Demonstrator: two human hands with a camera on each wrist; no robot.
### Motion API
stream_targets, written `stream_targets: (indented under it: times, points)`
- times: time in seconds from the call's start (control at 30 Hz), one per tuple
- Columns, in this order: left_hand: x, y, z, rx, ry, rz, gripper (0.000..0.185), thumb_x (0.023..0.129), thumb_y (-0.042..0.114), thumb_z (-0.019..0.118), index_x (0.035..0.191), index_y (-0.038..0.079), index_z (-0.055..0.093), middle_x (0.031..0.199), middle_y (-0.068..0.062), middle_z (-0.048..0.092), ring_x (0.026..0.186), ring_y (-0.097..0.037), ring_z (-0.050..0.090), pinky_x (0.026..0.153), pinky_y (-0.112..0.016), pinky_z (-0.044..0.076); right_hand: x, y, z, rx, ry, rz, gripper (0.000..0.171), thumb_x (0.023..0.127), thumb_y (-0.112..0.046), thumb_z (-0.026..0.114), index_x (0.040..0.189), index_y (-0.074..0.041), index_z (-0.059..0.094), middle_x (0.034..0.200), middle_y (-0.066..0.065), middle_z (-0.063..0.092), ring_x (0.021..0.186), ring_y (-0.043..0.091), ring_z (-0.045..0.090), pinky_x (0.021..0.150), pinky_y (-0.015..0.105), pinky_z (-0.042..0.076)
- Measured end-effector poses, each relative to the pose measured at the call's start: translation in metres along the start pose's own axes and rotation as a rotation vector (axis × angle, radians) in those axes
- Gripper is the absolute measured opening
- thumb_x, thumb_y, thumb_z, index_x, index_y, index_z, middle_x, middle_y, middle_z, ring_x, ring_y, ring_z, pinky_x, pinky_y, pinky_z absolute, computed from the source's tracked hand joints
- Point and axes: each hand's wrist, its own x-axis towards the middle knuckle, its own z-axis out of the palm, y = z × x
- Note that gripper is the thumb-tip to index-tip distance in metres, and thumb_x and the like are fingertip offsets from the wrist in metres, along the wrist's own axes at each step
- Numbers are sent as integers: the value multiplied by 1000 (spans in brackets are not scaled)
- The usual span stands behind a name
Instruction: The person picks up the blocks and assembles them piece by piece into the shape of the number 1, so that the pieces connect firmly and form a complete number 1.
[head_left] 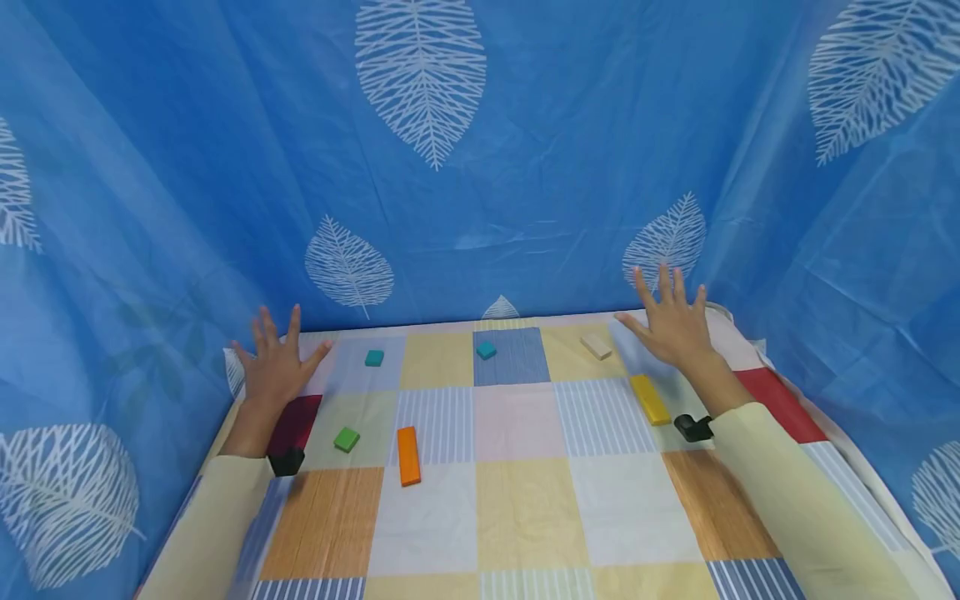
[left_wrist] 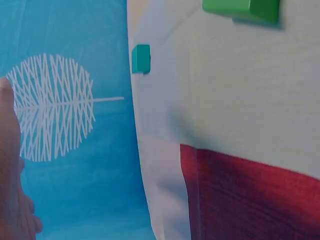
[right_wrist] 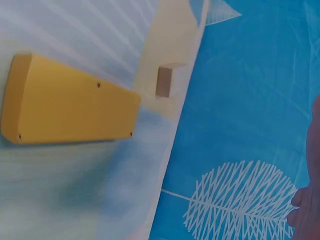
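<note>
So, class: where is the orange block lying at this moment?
In the head view the orange block lies flat on the checked cloth, left of centre, just right of the green block and nearer the left hand than the right.

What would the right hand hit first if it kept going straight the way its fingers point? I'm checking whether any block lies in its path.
Probably the blue curtain. The right hand points past the table's far edge; the beige block lies beside it, though depth is unclear.
</note>
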Motion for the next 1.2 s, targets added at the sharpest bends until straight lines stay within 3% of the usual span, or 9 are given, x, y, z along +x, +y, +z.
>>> stream_targets:
  times: [0.13,0.47,0.63,0.77,0.87,1.0,1.2]
  points:
    - [-4,6,1,-2,1,34,95,97,68,45,163,12,7,162,-36,-3,148,-57,-2,106,-82,0,-5,-1,-2,34,8,21,92,100,-71,33,163,-20,-10,166,23,-11,152,44,-12,112,73,-9]
    - [-27,30,5,8,-4,92,91,95,65,51,160,6,25,159,-37,18,146,-56,18,109,-80,4,-23,-10,0,88,-50,27,93,101,-68,33,163,-9,-3,164,31,4,150,51,7,113,75,5]
    - [-43,48,12,2,-42,92,89,94,64,53,159,7,31,159,-34,23,144,-55,24,111,-77,10,-34,-14,8,117,-80,38,92,102,-64,39,163,-6,1,163,33,10,149,51,13,112,74,12]
    - [-53,58,12,-2,-45,106,86,94,62,57,157,7,36,159,-32,28,143,-53,30,111,-74,19,-42,-15,11,155,-68,41,94,102,-59,47,163,-9,-4,163,32,12,147,53,19,111,73,20]
    - [-60,65,11,3,-17,124,80,95,57,60,154,6,41,156,-32,34,138,-53,40,105,-72,33,-48,-15,12,195,-53,45,97,101,-54,53,162,-11,-7,164,29,14,144,54,25,107,73,27]
    - [-69,72,10,-34,15,133,72,96,51,64,149,4,49,146,-31,47,127,-50,52,89,-66,51,-57,-13,12,289,-35,59,99,99,-49,61,163,-10,-5,162,30,20,141,55,30,103,72,33]
    - [-84,81,10,-136,-23,80,66,92,52,69,139,6,61,128,-26,58,111,-40,59,73,-53,60,-66,-10,15,414,31,68,91,96,-40,69,160,1,18,143,34,47,128,52,48,100,69,41]
